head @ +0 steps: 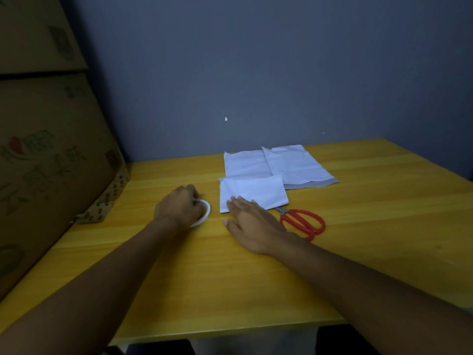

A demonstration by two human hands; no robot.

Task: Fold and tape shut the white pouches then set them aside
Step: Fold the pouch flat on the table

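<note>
A folded white pouch (pixel 256 193) lies on the yellow table (pixel 371 213) in the middle. My right hand (pixel 252 222) lies flat with straight fingers, its fingertips pressing the pouch's near left corner. To the left, my left hand (pixel 179 206) curls round a white roll of tape (pixel 204 212) that rests on the table. Two more white pouches, unfolded, lie behind: one (pixel 244 163) on the left and one (pixel 297 163) overlapping it on the right, with a grey strip along its near edge.
Red-handled scissors (pixel 304 222) lie just right of my right hand, blades pointing under the folded pouch. Large cardboard boxes (pixel 51 162) are stacked at the left edge of the table. A grey wall (pixel 256 73) stands behind.
</note>
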